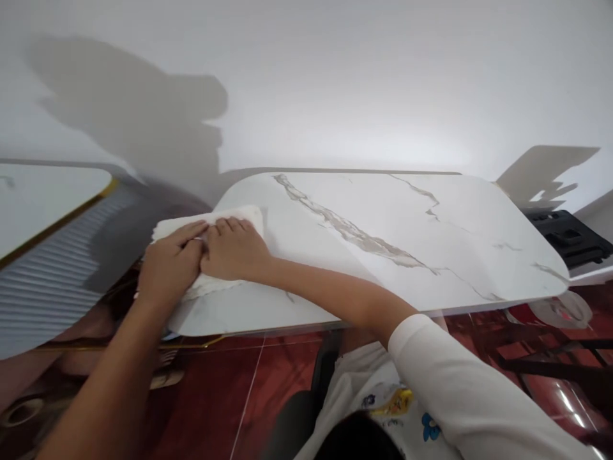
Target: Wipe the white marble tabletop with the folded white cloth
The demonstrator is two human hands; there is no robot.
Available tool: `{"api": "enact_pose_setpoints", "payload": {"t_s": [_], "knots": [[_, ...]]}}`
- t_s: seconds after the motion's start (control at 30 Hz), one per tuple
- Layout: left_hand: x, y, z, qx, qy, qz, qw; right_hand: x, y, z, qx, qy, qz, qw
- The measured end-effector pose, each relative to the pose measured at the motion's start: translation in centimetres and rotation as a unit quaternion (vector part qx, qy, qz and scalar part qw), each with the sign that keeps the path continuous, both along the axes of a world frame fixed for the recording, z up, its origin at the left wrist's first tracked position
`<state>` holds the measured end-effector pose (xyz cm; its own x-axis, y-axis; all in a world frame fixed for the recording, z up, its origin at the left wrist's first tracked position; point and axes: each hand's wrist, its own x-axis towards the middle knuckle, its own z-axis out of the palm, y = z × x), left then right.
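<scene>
A folded white cloth (234, 216) lies on the left end of a white marble-patterned tabletop (306, 236), reaching over its left edge. My left hand (168, 263) grips the cloth's left part, with the index finger stretched along the top and some fingers hidden. Right beside it, touching it, my right hand (235, 250) presses on the middle of the cloth with its fingers curled into the fabric. A brown-grey vein runs across the tabletop to the right of the hands.
A white wall (364, 83) rises behind the tabletop. To the left stands another white-topped unit with a gold edge (57, 230) and ribbed side. A black case (569, 236) is at the far right. Red tiled floor (282, 370) shows below.
</scene>
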<state>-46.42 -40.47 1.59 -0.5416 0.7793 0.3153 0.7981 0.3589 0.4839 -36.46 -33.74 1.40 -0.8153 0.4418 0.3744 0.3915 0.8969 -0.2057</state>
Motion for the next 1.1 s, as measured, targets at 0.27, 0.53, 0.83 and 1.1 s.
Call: {"api": "enact_pose_setpoints", "payload": {"t_s": [0.27, 0.53, 0.83, 1.1], "knots": [[-5.7, 6.7, -0.6, -0.007, 0.04, -0.039, 0.998, -5.4, 6.5, -0.6, -0.034, 0.029, 0.003, 0.999], [-7.3, 15.0, -0.6, -0.019, 0.081, -0.082, 0.993, -6.6, 14.4, -1.0, -0.037, 0.013, -0.025, 0.999], [-0.9, 23.4, -0.4, -0.006, 0.088, -0.147, 0.985, -0.2, 21.1, -1.0, -0.017, -0.03, -0.109, 0.994], [0.8, 18.8, -0.4, -0.033, 0.09, -0.203, 0.974, 2.2, 15.9, -1.4, 0.0, -0.028, -0.114, 0.993]]}}
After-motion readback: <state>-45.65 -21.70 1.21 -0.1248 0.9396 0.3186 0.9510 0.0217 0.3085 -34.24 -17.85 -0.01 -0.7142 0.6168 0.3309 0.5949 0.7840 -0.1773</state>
